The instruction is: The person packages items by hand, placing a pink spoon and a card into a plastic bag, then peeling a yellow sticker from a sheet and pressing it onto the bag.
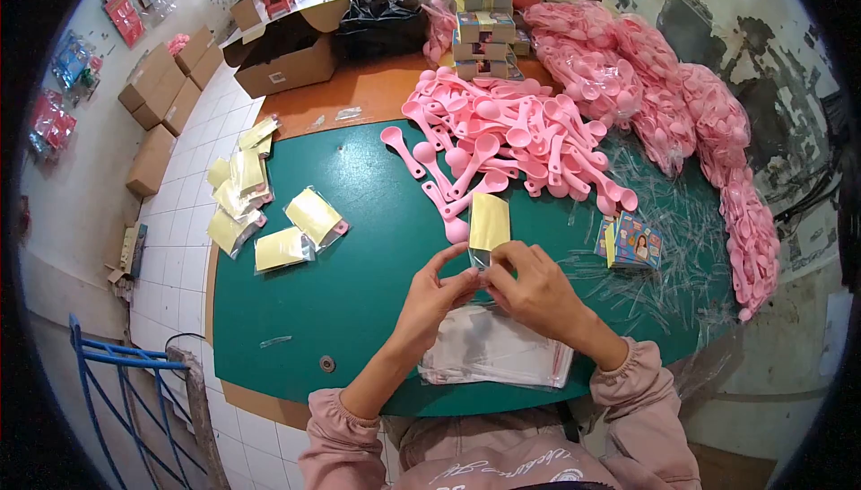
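My left hand and my right hand meet over the near middle of the green table. Between them is a small clear plastic packet with a yellow card in it, its far end pointing away from me. The fingers of both hands are closed in a pinch at the packet's near end; the exact grip is partly hidden. Just below lies a stack of clear plastic bags. Beyond the packet, a large heap of pink measuring spoons covers the table, with a few loose spoons at its left edge.
Filled packets with yellow cards lie at left, several overlapping near the table's edge. A small stack of printed cards and plastic strips are at right. Bagged pink spoons line the right side. An open cardboard box stands behind.
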